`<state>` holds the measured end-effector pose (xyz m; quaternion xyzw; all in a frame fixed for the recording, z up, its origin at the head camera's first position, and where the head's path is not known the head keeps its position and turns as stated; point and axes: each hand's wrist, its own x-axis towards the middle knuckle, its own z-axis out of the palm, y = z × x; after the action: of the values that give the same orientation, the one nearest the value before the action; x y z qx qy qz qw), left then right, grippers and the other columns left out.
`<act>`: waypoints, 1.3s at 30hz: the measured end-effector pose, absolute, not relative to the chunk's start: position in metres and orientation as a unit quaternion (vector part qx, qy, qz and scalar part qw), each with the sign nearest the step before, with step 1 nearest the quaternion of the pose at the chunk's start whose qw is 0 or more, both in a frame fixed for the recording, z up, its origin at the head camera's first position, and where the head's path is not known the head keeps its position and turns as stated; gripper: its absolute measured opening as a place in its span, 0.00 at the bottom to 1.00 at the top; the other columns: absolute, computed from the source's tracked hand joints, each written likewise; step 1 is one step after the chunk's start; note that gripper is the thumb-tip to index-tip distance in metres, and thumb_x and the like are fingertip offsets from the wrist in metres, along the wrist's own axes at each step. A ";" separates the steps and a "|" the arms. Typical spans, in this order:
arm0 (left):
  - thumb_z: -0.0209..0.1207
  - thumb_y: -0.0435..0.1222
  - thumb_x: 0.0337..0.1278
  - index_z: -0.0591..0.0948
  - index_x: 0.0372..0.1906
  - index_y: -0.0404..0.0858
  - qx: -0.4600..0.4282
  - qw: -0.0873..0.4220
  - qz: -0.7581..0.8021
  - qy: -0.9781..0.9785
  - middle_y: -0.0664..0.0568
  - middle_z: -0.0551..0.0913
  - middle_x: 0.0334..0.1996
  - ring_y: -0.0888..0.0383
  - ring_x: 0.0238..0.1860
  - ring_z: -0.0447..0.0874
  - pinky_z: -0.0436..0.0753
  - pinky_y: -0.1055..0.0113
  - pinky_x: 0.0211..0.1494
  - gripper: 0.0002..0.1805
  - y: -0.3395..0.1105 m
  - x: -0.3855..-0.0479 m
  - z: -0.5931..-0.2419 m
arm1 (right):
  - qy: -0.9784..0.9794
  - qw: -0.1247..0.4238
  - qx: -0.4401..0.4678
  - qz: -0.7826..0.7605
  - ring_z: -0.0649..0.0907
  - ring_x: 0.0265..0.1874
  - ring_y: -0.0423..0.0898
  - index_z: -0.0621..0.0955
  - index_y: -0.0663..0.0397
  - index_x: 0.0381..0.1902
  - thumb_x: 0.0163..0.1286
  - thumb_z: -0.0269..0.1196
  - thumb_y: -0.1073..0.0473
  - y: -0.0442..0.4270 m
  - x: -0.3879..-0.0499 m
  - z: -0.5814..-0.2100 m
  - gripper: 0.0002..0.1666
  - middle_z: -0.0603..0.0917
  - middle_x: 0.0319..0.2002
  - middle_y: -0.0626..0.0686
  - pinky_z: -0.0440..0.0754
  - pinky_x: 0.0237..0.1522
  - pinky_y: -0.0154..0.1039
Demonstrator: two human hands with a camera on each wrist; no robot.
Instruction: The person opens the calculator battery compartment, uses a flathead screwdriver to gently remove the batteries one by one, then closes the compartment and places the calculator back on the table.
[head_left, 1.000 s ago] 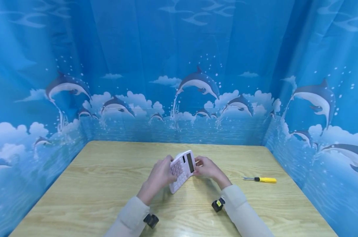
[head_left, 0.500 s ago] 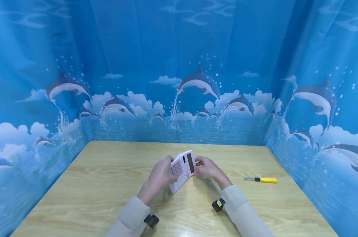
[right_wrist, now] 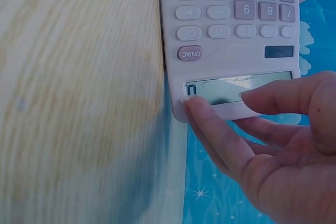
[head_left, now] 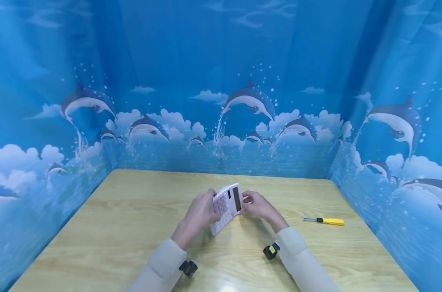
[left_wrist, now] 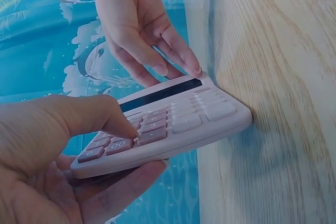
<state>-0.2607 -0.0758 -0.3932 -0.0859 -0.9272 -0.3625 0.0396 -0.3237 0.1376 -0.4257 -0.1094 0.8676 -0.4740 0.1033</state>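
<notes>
Your left hand (head_left: 201,211) has the calculator (head_left: 224,207) firmly gripped, thumb on the keys, fingers behind. At its display end, your right hand (head_left: 259,205) reaches in, loosely spread, a fingertip touching the corner (the screen (right_wrist: 226,88) shows a 0). The calculator tilts above the table (head_left: 133,227); right of your grip lies a screwdriver (head_left: 332,221), well apart.

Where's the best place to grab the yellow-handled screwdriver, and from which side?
I'd take the screwdriver by its yellow handle, from above, with the nearer right hand once it's off the calculator. It lies flat, handle toward the right, slim metal shaft toward the left, so gripping across the thicker handle should be surest.
</notes>
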 end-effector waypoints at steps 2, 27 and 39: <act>0.76 0.23 0.38 0.78 0.55 0.32 -0.087 0.039 -0.360 -0.928 0.40 0.88 0.43 0.48 0.43 0.89 0.92 0.60 0.44 0.32 -0.076 -0.260 -0.393 | 0.869 0.104 -0.113 -0.471 0.88 0.44 0.54 0.76 0.71 0.60 0.70 0.59 0.70 0.138 -0.324 -0.427 0.21 0.84 0.49 0.68 0.91 0.48 0.46; 0.74 0.21 0.37 0.78 0.57 0.31 -0.081 0.034 -0.363 -0.928 0.38 0.88 0.45 0.46 0.44 0.91 0.93 0.59 0.44 0.34 -0.073 -0.259 -0.391 | 0.876 0.073 -0.069 -0.471 0.88 0.40 0.57 0.73 0.67 0.62 0.72 0.57 0.69 0.141 -0.317 -0.410 0.22 0.81 0.50 0.66 0.92 0.43 0.49; 0.75 0.21 0.35 0.77 0.57 0.31 -0.098 0.045 -0.363 -0.926 0.36 0.88 0.46 0.44 0.44 0.91 0.93 0.57 0.44 0.35 -0.073 -0.256 -0.390 | 0.860 0.075 -0.104 -0.494 0.88 0.41 0.57 0.76 0.65 0.44 0.72 0.60 0.69 0.131 -0.304 -0.394 0.06 0.81 0.44 0.62 0.92 0.45 0.48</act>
<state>-0.2564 -0.0732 -0.3901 -0.0981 -0.9256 -0.3627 0.0452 -0.3038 0.1309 -0.3942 -0.1038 0.8599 -0.4942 0.0747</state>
